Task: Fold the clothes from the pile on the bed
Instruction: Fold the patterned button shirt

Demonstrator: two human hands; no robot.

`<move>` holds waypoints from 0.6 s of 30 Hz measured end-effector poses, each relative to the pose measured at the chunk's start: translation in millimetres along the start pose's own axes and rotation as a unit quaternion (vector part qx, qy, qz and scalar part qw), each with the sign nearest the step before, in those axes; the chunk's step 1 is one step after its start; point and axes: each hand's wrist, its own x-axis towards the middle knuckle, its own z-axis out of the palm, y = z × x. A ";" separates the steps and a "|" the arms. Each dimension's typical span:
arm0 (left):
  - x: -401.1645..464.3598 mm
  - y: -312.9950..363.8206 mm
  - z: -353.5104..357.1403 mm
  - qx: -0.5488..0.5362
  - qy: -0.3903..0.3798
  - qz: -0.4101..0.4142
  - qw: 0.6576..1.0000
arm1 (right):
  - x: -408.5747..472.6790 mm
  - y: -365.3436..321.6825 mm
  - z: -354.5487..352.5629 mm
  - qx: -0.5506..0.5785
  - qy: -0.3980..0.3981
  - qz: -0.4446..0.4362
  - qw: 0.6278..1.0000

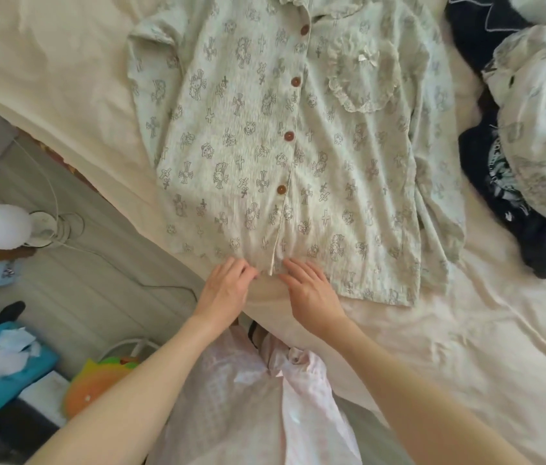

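Where it lies flat, pale green printed pajama shirt [285, 156], brown-buttoned, lace pocket

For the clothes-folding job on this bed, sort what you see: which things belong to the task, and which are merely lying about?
Belong to the job:
printed pyjama shirt, spread flat, buttoned
left hand and right hand at its hem
pile of clothes waiting on the right

Lying about:
round white lamp
blue box
orange and yellow item

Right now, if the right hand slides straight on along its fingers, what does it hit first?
The right hand already touches the pajama shirt hem; going on, likely the lowest brown button on the placket.
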 end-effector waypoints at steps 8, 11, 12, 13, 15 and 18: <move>-5.7 1.1 -32.5 -0.122 -0.055 -0.123 0.983 | -3.9 -8.3 -45.1 0.097 0.048 0.097 0.989; 13.7 -21.5 -76.2 -0.163 -0.010 -0.184 0.969 | 21.5 -20.7 -71.9 0.096 0.040 0.096 0.990; 20.8 -31.2 -91.2 -0.178 0.010 -0.205 0.963 | 31.6 -26.9 -81.0 0.095 0.042 0.096 0.990; 27.8 -41.5 -105.4 -0.193 0.030 -0.226 0.954 | 41.5 -34.3 -89.8 0.096 0.045 0.098 0.989; 42.7 -63.4 -130.1 -0.219 0.066 -0.265 0.937 | 62.4 -49.0 -105.8 0.100 0.043 0.099 0.989; 70.6 -100.5 -157.1 -0.253 0.103 -0.319 0.908 | 102.0 -68.5 -125.2 0.083 0.035 0.084 0.992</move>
